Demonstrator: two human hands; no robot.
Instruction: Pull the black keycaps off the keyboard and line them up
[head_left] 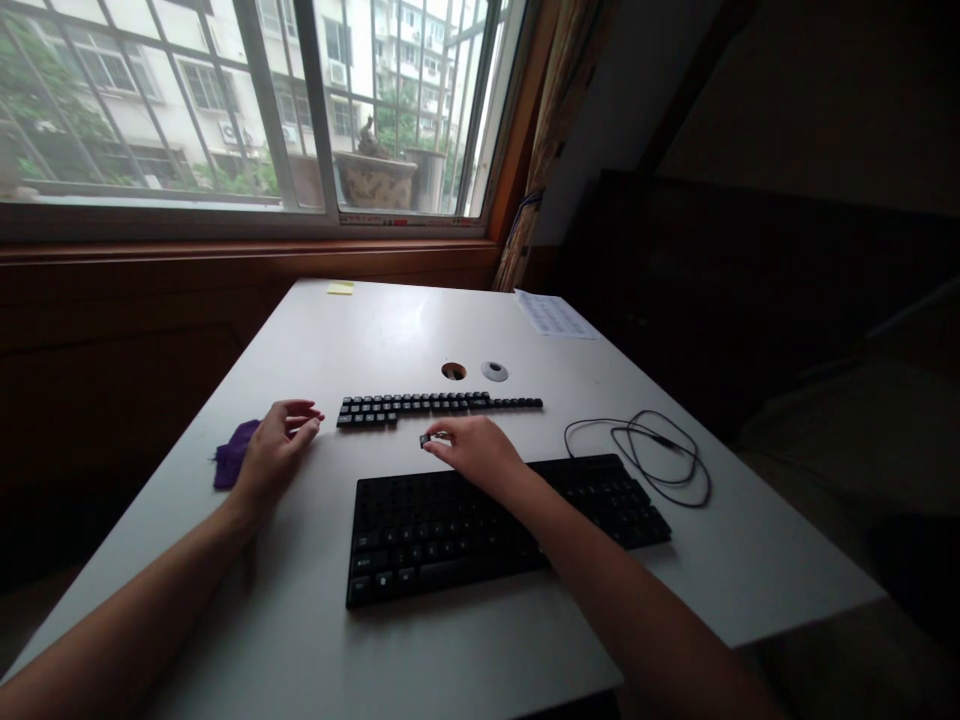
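Note:
Between the thumb and fingers of my right hand [476,450] is a small black keycap [424,440], held just above the table. Below that wrist lies a black keyboard [450,550]; its upper left rows look bare of caps, while the lower rows still carry them. Behind the hand, loose keycaps [420,403] are lined up in rows, with a shorter row at the front left. My left hand [281,440] rests to the left of these rows, fingers loosely apart and holding nothing. A purple cloth [236,455] lies beside it, partly covered by the hand.
The keyboard's cable [675,470] loops on the right of the white table [300,640]. Farther back are a cable hole [454,371], its round cover [494,371], a printed paper [556,315] and yellow sticky notes [340,288]. A barred window stands behind.

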